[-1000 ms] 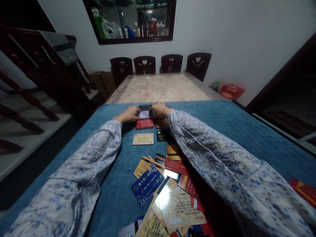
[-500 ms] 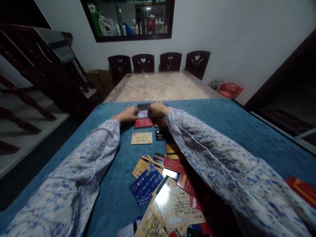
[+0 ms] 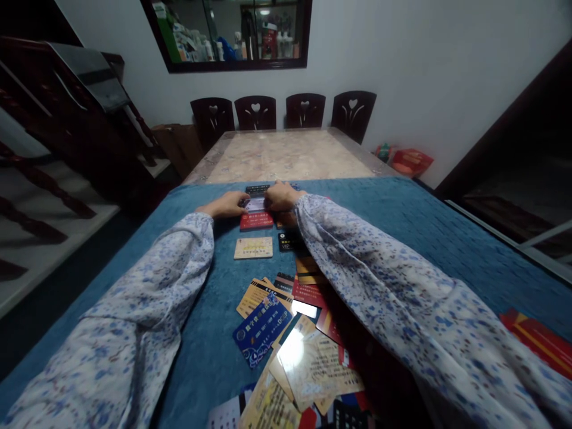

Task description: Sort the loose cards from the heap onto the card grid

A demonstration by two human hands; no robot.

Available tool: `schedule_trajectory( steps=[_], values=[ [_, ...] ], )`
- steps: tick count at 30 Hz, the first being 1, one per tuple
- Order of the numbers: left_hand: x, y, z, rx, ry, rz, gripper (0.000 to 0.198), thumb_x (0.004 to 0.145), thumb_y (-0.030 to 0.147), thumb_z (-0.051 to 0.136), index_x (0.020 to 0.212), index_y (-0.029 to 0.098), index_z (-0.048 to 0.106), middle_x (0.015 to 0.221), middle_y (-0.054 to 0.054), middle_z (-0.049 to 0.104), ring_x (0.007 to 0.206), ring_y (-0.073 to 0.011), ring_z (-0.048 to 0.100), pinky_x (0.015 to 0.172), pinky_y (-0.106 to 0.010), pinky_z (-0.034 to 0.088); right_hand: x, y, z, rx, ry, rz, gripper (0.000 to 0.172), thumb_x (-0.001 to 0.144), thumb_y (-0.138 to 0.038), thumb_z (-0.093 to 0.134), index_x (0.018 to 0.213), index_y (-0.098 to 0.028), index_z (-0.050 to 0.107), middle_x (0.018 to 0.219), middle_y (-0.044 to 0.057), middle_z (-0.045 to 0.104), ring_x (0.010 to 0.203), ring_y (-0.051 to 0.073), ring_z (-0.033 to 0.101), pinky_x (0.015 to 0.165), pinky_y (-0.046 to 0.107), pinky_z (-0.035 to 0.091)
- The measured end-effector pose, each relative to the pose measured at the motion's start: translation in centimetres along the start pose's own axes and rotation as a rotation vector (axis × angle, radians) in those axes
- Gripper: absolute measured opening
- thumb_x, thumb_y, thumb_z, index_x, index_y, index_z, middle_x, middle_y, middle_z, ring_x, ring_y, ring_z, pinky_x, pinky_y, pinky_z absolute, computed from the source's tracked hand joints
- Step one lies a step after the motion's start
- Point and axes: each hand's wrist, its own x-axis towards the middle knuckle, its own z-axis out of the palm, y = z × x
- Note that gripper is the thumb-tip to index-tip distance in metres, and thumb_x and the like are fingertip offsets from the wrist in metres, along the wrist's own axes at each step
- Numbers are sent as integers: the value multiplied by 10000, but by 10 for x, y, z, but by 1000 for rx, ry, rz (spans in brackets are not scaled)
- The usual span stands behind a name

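Both my arms stretch far out over a blue cloth (image 3: 402,226). My left hand (image 3: 223,205) and my right hand (image 3: 279,195) meet at a pale card (image 3: 255,204), each with its fingers pressed on one end of it. A dark card (image 3: 257,189) lies just beyond it and a red card (image 3: 256,220) just nearer. Below those lie a beige card (image 3: 253,248) and a black card (image 3: 286,241). A loose heap of several cards (image 3: 290,345), with a blue card (image 3: 261,329) on its left, lies near me.
Beyond the cloth the bare marble tabletop (image 3: 286,156) runs to a row of dark chairs (image 3: 281,113) at the wall. A wooden staircase (image 3: 53,155) stands on the left. Red cards (image 3: 536,336) lie at the right edge, red bags (image 3: 409,161) on the floor.
Both hands have stayed on the pale card. Only the view has drifted slightly.
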Motion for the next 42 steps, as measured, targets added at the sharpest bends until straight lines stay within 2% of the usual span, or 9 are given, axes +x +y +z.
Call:
schedule_trajectory(
  steps=[4, 10, 17, 21, 25, 28, 36, 42],
  values=[
    [-1, -3, 2, 1, 27, -8, 444, 808, 281, 597, 1227, 191, 710, 1165, -58, 756, 1083, -255, 691, 986, -295, 530, -2, 2, -2, -9, 13, -6, 365, 861, -336, 666, 1160, -139, 742, 1254, 197, 714, 1279, 380, 546, 1045, 485, 465],
    [-1, -10, 6, 36, 183, 32, 359, 827, 274, 549, 1090, 156, 762, 1067, -110, 762, 998, -266, 684, 928, -324, 537, -14, 9, -14, -21, 52, -19, 380, 906, -380, 645, 1213, -177, 738, 1271, 157, 711, 1272, 352, 520, 1013, 455, 445],
    [-10, 1, 4, 20, 322, 117, 282, 883, 253, 499, 930, 163, 762, 1002, -109, 730, 902, -215, 629, 906, -322, 509, -40, 19, -25, -11, 129, -40, 315, 900, -234, 599, 1164, -186, 763, 1215, 141, 734, 1212, 328, 513, 960, 422, 382],
    [-23, 15, 1, -2, 383, 155, 303, 918, 227, 453, 867, 161, 744, 963, -98, 712, 860, -190, 605, 885, -305, 497, -60, 25, -27, -20, 183, -28, 295, 918, -183, 527, 1073, -182, 777, 1171, 143, 747, 1160, 314, 529, 914, 407, 363],
    [-38, 34, 1, 7, 421, 215, 340, 940, 235, 436, 907, 110, 750, 978, -127, 708, 857, -203, 608, 871, -341, 508, -84, 32, -27, -29, 236, -25, 304, 939, -190, 494, 1048, -172, 777, 1136, 141, 755, 1132, 302, 544, 898, 401, 338],
    [-48, 50, 4, 12, 445, 258, 328, 935, 213, 441, 902, 117, 753, 996, -127, 711, 882, -210, 624, 870, -348, 518, -104, 36, -26, -32, 240, -17, 305, 943, -191, 486, 1022, -172, 779, 1110, 143, 758, 1101, 297, 554, 872, 395, 331],
    [-68, 91, 17, 3, 454, 382, 286, 935, 182, 471, 910, 141, 753, 987, -126, 709, 922, -228, 642, 848, -349, 532, -158, 42, -17, -57, 233, 27, 286, 966, -227, 491, 990, -178, 772, 1069, 145, 756, 1082, 295, 525, 787, 383, 284],
    [-79, 127, 34, -11, 486, 558, 283, 945, 107, 462, 905, 157, 737, 935, -115, 701, 885, -210, 638, 812, -341, 523, -205, 49, -4, -45, 266, 24, 263, 980, -224, 505, 920, -190, 758, 1037, 135, 757, 1061, 280, 510, 750, 367, 244]
  ],
)
